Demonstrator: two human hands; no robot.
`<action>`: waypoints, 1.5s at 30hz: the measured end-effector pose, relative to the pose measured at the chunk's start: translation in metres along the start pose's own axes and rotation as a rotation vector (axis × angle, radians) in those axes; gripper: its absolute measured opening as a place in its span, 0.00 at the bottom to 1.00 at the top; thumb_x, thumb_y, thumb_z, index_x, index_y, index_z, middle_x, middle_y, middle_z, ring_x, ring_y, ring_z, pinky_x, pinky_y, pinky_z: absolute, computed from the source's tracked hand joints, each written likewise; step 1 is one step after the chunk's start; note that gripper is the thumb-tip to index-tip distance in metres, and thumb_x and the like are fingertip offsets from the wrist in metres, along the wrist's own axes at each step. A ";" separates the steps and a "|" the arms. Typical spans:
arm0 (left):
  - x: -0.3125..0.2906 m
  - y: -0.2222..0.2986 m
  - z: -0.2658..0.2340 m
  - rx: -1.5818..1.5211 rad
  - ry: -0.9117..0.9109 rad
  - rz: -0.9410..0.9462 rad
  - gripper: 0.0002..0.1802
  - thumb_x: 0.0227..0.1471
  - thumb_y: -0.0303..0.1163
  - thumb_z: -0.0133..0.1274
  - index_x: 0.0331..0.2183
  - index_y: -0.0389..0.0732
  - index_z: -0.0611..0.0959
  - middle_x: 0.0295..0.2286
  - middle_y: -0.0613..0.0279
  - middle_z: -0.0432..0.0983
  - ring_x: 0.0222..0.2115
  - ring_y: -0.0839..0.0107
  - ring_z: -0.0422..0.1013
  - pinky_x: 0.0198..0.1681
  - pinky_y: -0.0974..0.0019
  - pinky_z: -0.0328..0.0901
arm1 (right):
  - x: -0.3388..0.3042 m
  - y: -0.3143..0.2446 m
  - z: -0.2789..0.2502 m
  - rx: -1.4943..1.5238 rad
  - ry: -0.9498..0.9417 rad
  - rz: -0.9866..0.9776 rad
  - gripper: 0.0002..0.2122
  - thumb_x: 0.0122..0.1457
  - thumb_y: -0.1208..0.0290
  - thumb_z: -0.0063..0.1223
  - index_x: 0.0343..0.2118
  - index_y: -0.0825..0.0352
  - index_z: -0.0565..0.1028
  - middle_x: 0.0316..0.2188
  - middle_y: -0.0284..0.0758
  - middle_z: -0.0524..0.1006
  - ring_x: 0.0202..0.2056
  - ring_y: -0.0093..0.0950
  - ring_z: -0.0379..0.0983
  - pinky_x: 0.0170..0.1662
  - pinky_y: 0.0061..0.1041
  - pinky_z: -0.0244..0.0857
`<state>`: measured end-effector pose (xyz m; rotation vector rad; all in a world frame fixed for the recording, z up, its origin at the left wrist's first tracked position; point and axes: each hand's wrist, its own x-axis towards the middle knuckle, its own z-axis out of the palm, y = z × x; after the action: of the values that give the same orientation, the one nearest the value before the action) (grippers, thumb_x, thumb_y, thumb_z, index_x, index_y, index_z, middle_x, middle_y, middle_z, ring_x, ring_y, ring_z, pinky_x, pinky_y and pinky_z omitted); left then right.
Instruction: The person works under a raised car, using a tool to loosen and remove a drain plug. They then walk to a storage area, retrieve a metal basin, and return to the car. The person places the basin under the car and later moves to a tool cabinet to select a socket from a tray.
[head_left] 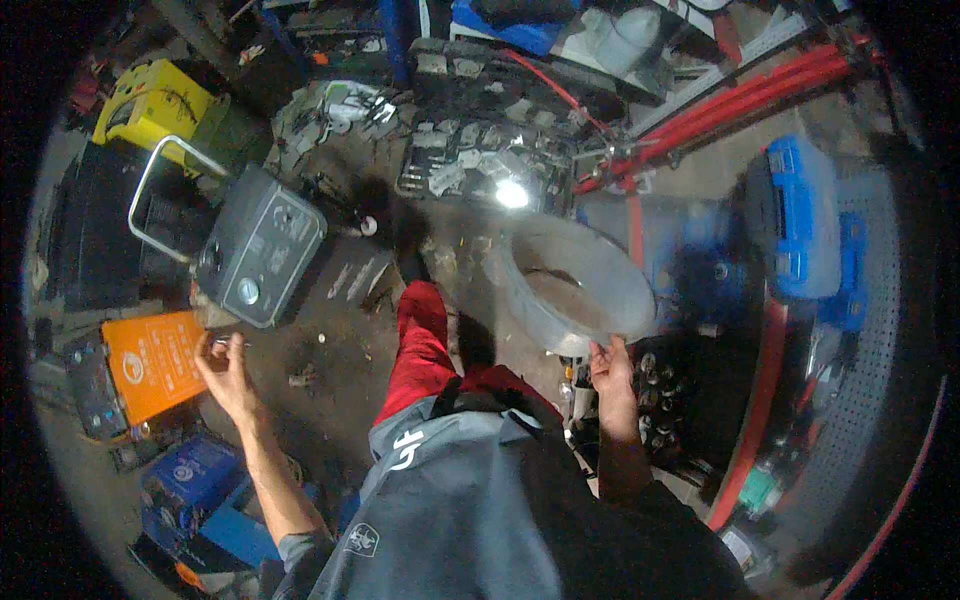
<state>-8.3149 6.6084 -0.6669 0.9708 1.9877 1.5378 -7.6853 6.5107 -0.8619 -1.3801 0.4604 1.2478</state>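
My right hand [610,370] is closed on the near rim of a round, translucent grey plastic tub [632,285], thumb and fingers pinching its edge. The tub is tilted so its open side faces me, and a brownish stain or residue shows inside. Out to the left, my left hand [225,375] is closed with thumb and fingers drawn together. A small, shiny bit shows at the fingertips, too small to name. That hand is beside an orange box-shaped device [155,365] and just below a grey machine [265,250] with a metal tube handle [150,190].
An open black tool case [430,165] holding metal pieces lies ahead, near a bright light [512,193]. A yellow machine [155,105] stands far left; blue cases [195,475] sit lower left. At right are a red metal frame [750,90], a blue plastic case [800,220] and a perforated panel [865,330].
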 end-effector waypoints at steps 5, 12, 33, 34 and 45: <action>0.156 0.009 0.056 0.008 0.026 0.137 0.29 0.54 0.31 0.61 0.54 0.36 0.68 0.36 0.64 0.70 0.39 0.75 0.66 0.45 0.71 0.62 | 0.036 -0.016 0.018 0.345 -0.573 0.202 0.13 0.61 0.64 0.51 0.45 0.67 0.71 0.38 0.33 0.75 0.31 0.26 0.72 0.30 0.20 0.70; 0.358 0.049 0.110 0.255 0.199 0.433 0.29 0.52 0.33 0.63 0.53 0.35 0.70 0.41 0.59 0.72 0.40 0.71 0.69 0.48 0.70 0.64 | 0.035 -0.010 0.030 0.050 -0.012 -0.116 0.09 0.60 0.64 0.48 0.39 0.62 0.74 0.34 0.31 0.76 0.32 0.29 0.73 0.29 0.26 0.69; 0.527 -0.029 0.130 0.988 0.231 0.230 0.35 0.53 0.60 0.52 0.51 0.43 0.70 0.40 0.52 0.79 0.42 0.50 0.75 0.44 0.53 0.66 | 0.103 -0.023 0.071 -1.092 0.042 -0.638 0.10 0.60 0.69 0.54 0.40 0.70 0.72 0.31 0.41 0.78 0.35 0.33 0.77 0.40 0.31 0.72; 0.527 -0.029 0.131 1.023 0.217 0.219 0.34 0.54 0.60 0.51 0.51 0.44 0.69 0.40 0.52 0.79 0.42 0.50 0.75 0.44 0.52 0.66 | 0.103 -0.025 0.073 -0.607 0.015 -0.367 0.10 0.60 0.71 0.55 0.40 0.70 0.71 0.32 0.40 0.78 0.35 0.34 0.77 0.42 0.31 0.71; 0.563 -0.063 0.105 1.135 0.080 0.123 0.36 0.54 0.62 0.46 0.56 0.49 0.64 0.45 0.49 0.77 0.45 0.43 0.72 0.45 0.48 0.66 | 0.126 -0.055 0.103 -0.010 0.044 0.129 0.10 0.62 0.63 0.49 0.38 0.64 0.74 0.34 0.33 0.75 0.33 0.29 0.72 0.34 0.22 0.72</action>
<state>-8.6249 7.0910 -0.7160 1.4239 2.9169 0.3516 -7.6361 6.6645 -0.9202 -1.4060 0.5823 1.3276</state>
